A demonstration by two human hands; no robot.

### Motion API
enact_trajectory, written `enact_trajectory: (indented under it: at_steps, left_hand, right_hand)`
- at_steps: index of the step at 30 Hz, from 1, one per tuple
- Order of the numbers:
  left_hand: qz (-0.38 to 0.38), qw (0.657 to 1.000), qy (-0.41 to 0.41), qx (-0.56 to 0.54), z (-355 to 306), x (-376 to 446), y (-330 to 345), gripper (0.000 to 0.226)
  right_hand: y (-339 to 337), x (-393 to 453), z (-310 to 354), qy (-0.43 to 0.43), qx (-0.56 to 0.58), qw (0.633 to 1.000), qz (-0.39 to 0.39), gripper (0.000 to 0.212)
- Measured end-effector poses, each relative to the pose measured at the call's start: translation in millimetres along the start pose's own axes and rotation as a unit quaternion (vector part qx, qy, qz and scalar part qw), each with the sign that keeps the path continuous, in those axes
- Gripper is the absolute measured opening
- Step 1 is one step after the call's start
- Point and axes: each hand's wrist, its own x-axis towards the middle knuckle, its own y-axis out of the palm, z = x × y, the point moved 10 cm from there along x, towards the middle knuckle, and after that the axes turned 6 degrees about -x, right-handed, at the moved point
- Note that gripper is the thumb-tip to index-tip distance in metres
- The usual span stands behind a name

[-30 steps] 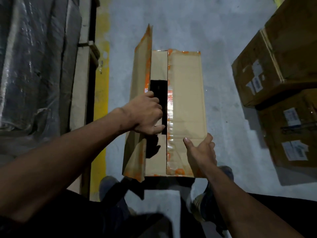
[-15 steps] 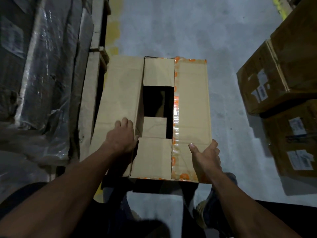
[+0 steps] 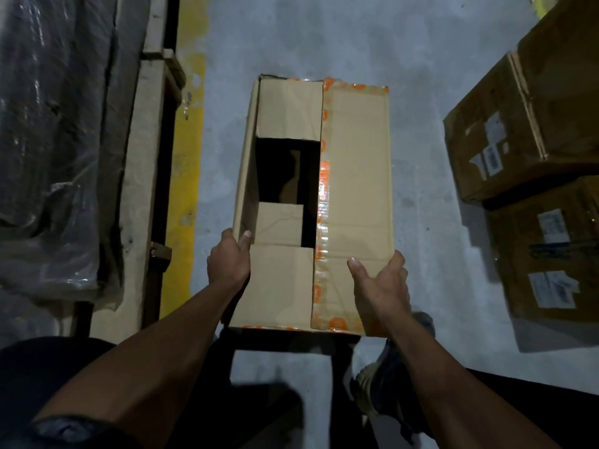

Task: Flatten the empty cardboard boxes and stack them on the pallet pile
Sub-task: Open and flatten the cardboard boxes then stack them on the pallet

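**Both hands grip box at near end**

Left hand (image 3: 229, 262) holds the box's left wall, thumb hooked over the top edge; right hand (image 3: 381, 286) has thumb on the top flap, fingers wrapped round the right side. Cardboard box (image 3: 355, 189), unflattened, is held above the grey floor (image 3: 324, 37), top flaps partly open with a dark gap, orange tape along the seam. Wrapped pallet (image 3: 142, 157) at left beside a yellow line (image 3: 186, 157). Two labelled cartons (image 3: 534, 124) at right.

Head-worn view, steeply downward, close.
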Motion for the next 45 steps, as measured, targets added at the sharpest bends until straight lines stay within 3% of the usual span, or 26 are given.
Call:
enact_trajectory:
  at_steps: [3, 5, 7, 11, 13, 15, 23, 28, 32, 37, 40, 45]
  left_hand:
    - [-0.011, 1.0, -0.002, 0.01, 2, 1, -1, 0.045]
    - [-0.017, 1.0, -0.003, 0.01, 1, 2, -2, 0.044]
    - [-0.02, 1.0, -0.005, 0.017, 1, 1, -3, 0.044]
    - [-0.02, 1.0, -0.003, 0.018, 3, 2, -2, 0.044]
    - [-0.021, 1.0, -0.002, 0.017, 4, 2, -3, 0.044]
    - [-0.021, 1.0, -0.004, 0.016, 3, 1, -2, 0.044]
    - [-0.01, 1.0, -0.012, 0.006, 1, -3, -4, 0.044]
    - [-0.015, 1.0, -0.008, 0.01, 0, -4, -6, 0.045]
    - [-0.016, 1.0, -0.004, 0.009, 0, -5, -7, 0.046]
    - [-0.026, 1.0, -0.001, 0.016, 2, -2, -6, 0.046]
    - [-0.029, 0.999, -0.001, 0.025, 4, 1, -3, 0.046]
    - [-0.037, 0.999, 0.004, 0.033, 9, 5, -1, 0.047]
  right_hand:
    - [-12, -13, 16, -0.044, -0.083, 0.993, -0.066, 0.084]
    - [-23, -30, 54, -0.164, -0.177, 0.957, -0.164, 0.069]
    - [-25, -43, 97, -0.276, -0.201, 0.918, -0.201, 0.057]
    - [-5, -43, 166, -0.379, -0.307, 0.862, -0.139, 0.067]
    - [8, -35, 179, -0.392, -0.39, 0.825, -0.116, 0.071]
    - [10, -27, 180, -0.377, -0.435, 0.811, -0.1, 0.068]
    - [-46, -52, 175, -0.322, -0.398, 0.846, -0.149, 0.071]
    - [-112, -45, 147, -0.228, -0.363, 0.885, -0.181, 0.079]
    - [-156, -19, 103, -0.113, -0.259, 0.93, -0.234, 0.067]
    - [-163, 26, 55, -0.04, -0.229, 0.942, -0.241, 0.058]
    - [-156, 53, 29, -0.006, -0.229, 0.942, -0.245, 0.065]
    - [-124, 90, -5, 0.033, -0.213, 0.961, -0.171, 0.073]
